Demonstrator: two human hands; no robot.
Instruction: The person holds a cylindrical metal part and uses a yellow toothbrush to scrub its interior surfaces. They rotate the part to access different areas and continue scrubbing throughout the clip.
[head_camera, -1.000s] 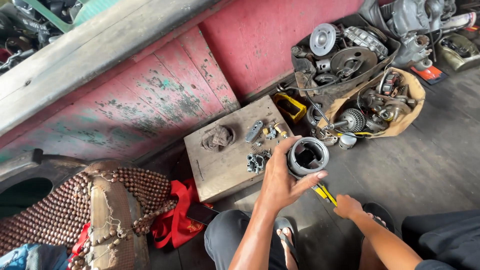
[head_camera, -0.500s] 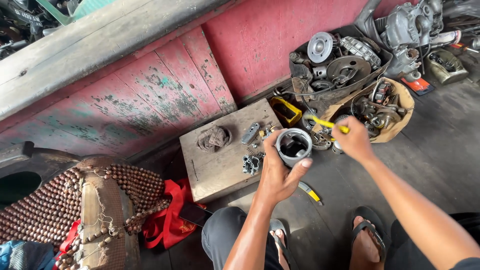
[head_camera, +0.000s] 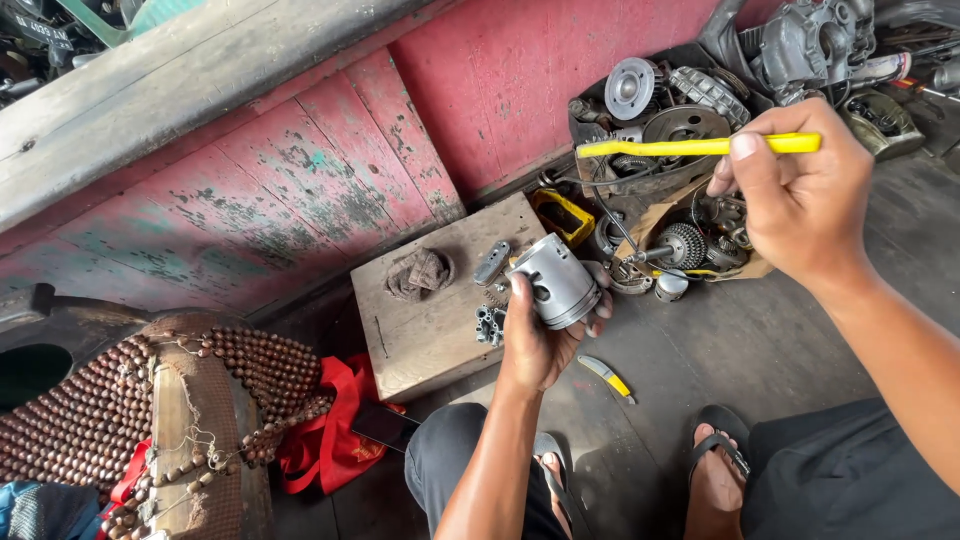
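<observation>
My left hand (head_camera: 535, 340) grips a grey metal piston (head_camera: 556, 279), now tipped on its side above the corner of a small wooden board (head_camera: 420, 325). My right hand (head_camera: 800, 195) is raised to the upper right and holds a thin yellow stick-like tool (head_camera: 680, 146) roughly level, above the parts pile. The two hands are apart.
On the board lie a dark rag (head_camera: 418, 274), a flat metal piece (head_camera: 491, 262) and small metal parts (head_camera: 488, 323). Behind are a box (head_camera: 600, 120) and a brown bag (head_camera: 640, 225) of gears and engine parts, a yellow-handled tool (head_camera: 606, 377) on the floor, a red cloth (head_camera: 330, 430) and a beaded seat cover (head_camera: 90, 420).
My right hand picked up the yellow tool from the floor and lifted it to the upper right. My left hand turned the piston from open end up onto its side.
</observation>
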